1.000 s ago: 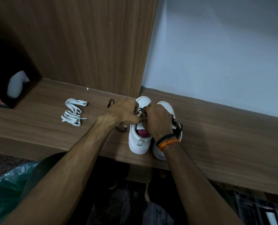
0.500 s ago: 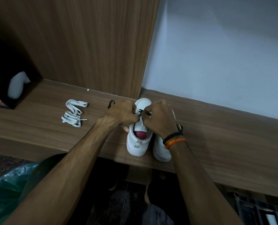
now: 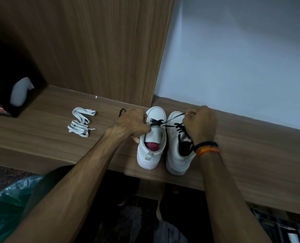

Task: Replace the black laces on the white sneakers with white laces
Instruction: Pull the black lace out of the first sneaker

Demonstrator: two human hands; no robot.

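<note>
Now pulling black lace (image 3: 173,118) taut, pinched in right hand (image 3: 200,123).
Left hand (image 3: 132,124) gripping left white sneaker (image 3: 151,137), heels at wooden shelf (image 3: 40,146) edge; folded white laces (image 3: 80,124) well apart leftward.

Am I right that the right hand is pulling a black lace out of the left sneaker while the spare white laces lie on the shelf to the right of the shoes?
Not quite: the head view shows the white laces lying on the shelf to the left of the shoes. The rest holds: the right hand pulls a black lace out of the left sneaker.
</note>
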